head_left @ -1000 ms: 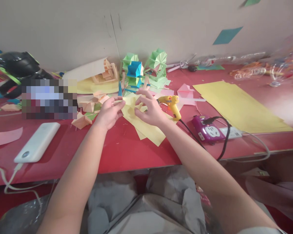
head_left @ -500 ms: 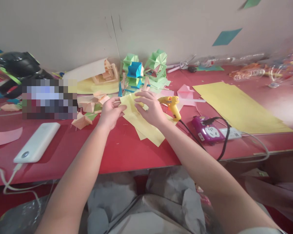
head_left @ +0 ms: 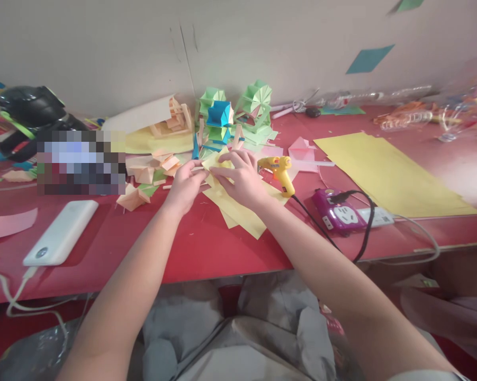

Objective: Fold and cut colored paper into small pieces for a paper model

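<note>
Between my two hands is a small piece of yellow paper (head_left: pixel 216 158), lifted above the table and partly hidden by fingers. My left hand (head_left: pixel 186 186) pinches its left corner between thumb and fingers. The fingers of my right hand (head_left: pixel 240 174) close on its right side, pressing at the near edge. Beneath them lie loose yellow paper squares (head_left: pixel 248 216), overlapping at angles. A yellow hot glue gun (head_left: pixel 278 172) rests on its side just right of my right hand. Folded peach paper pieces (head_left: pixel 133 197) lie to the left of my left hand.
Green and blue folded paper models (head_left: pixel 219 114) stand at the back. A purple power strip (head_left: pixel 336 211) with black and white cords sits right, before large yellow sheets (head_left: pixel 389 172). At left lie a white power bank (head_left: pixel 61 233) and a pixelated phone-like object (head_left: pixel 81 161).
The held yellow paper has changed angle and looks smaller, as if folded over. My left hand has shifted slightly right, and my hands are closer together.
</note>
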A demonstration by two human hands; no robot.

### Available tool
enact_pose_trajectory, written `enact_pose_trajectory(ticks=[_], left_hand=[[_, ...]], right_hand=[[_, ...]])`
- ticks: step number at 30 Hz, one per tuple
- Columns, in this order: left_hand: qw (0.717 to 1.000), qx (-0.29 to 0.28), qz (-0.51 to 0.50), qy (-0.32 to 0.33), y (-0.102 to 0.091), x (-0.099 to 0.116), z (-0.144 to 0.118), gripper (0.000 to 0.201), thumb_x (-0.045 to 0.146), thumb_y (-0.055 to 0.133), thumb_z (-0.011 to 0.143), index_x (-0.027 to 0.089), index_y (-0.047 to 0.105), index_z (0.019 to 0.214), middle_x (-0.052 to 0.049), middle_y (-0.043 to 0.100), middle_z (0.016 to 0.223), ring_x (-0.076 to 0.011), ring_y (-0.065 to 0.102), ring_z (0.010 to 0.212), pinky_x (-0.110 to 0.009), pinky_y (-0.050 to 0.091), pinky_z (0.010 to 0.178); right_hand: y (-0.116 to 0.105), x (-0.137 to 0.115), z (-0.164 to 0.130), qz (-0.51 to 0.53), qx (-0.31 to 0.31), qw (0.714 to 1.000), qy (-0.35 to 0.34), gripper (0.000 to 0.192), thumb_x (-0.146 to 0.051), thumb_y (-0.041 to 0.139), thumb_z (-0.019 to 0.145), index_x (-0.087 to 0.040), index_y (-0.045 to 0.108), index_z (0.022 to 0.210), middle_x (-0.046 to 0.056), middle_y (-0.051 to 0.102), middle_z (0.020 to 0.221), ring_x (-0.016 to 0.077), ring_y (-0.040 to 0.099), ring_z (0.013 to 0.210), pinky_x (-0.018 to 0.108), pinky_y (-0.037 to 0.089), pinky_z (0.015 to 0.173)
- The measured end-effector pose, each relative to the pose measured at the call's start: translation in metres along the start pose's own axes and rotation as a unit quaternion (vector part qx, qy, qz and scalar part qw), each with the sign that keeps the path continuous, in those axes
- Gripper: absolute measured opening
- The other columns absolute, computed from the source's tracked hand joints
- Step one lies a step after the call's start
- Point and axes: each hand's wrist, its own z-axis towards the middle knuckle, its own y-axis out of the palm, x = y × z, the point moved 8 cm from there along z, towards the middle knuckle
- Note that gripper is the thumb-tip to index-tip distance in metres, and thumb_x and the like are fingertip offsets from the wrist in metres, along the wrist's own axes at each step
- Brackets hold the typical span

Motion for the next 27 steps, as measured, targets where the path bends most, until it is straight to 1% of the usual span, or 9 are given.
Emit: enact_pose_trajectory(ticks=[6,12,16,18,21,24,27], left_hand=[[0.999,-0.006,-0.044,-0.003,0.0027,0.0021,-0.0018,0.023,0.026,0.071,0.071,0.019,0.060,0.090,-0.001,0.065,0.082,-0.0156,0.066,0.076,-0.029,0.053,0.073],[0.999,-0.002,-0.046,-0.003,0.0024,0.0005,-0.0012,0.020,0.023,0.070,0.071,0.019,0.057,0.085,0.000,0.064,0.079,-0.0149,0.065,0.073,-0.028,0.051,0.072],[0.998,-0.006,-0.062,-0.004,0.0039,0.0017,-0.0017,0.019,0.021,0.070,0.071,0.018,0.057,0.085,0.001,0.064,0.078,-0.0135,0.064,0.071,-0.027,0.051,0.071],[0.997,-0.009,-0.080,-0.007,0.0050,0.0026,-0.0025,0.019,0.022,0.071,0.070,0.018,0.057,0.082,0.001,0.063,0.077,-0.0126,0.063,0.068,-0.026,0.051,0.070],[0.995,-0.017,-0.093,-0.004,0.0063,0.0039,-0.0030,0.022,0.030,0.074,0.072,0.018,0.057,0.081,0.002,0.059,0.075,-0.0120,0.061,0.066,-0.026,0.051,0.068],[0.998,-0.002,-0.070,0.002,0.0031,0.0024,-0.0019,0.025,0.036,0.076,0.073,0.018,0.060,0.083,0.002,0.060,0.075,-0.0120,0.060,0.067,-0.026,0.052,0.068],[0.998,0.023,-0.055,0.005,-0.0006,0.0013,-0.0009,0.021,0.033,0.074,0.072,0.019,0.060,0.079,0.004,0.056,0.072,-0.0109,0.057,0.065,-0.024,0.050,0.065]], right_hand=[[0.0002,0.0000,0.0000,-0.011,-0.003,1.000,0.005,0.025,-0.027,0.055,0.099,-0.033,0.078,0.102,0.005,0.064,0.122,0.0281,0.048,0.126,0.051,0.028,0.113],[-0.0013,0.0008,-0.0004,-0.006,0.013,1.000,0.014,0.024,-0.028,0.056,0.099,-0.033,0.079,0.097,0.005,0.065,0.120,0.0276,0.050,0.124,0.051,0.030,0.111],[-0.0009,0.0011,-0.0009,-0.002,0.017,1.000,0.009,0.023,-0.027,0.056,0.099,-0.033,0.079,0.098,0.005,0.065,0.120,0.0280,0.049,0.124,0.052,0.029,0.111],[-0.0004,0.0017,-0.0010,-0.001,0.016,1.000,0.009,0.023,-0.027,0.056,0.098,-0.033,0.079,0.098,0.005,0.065,0.121,0.0284,0.049,0.124,0.053,0.029,0.111],[-0.0002,0.0017,-0.0012,0.008,0.017,1.000,0.009,0.023,-0.026,0.056,0.098,-0.032,0.079,0.098,0.005,0.065,0.120,0.0285,0.050,0.124,0.053,0.029,0.112],[0.0001,0.0007,-0.0012,0.019,0.014,1.000,0.010,0.023,-0.026,0.057,0.097,-0.031,0.079,0.097,0.006,0.065,0.121,0.0292,0.050,0.125,0.054,0.029,0.113],[-0.0010,0.0015,-0.0010,0.034,0.023,0.999,0.016,0.023,-0.027,0.056,0.097,-0.029,0.078,0.096,0.007,0.061,0.131,0.0320,0.047,0.131,0.057,0.032,0.112]])
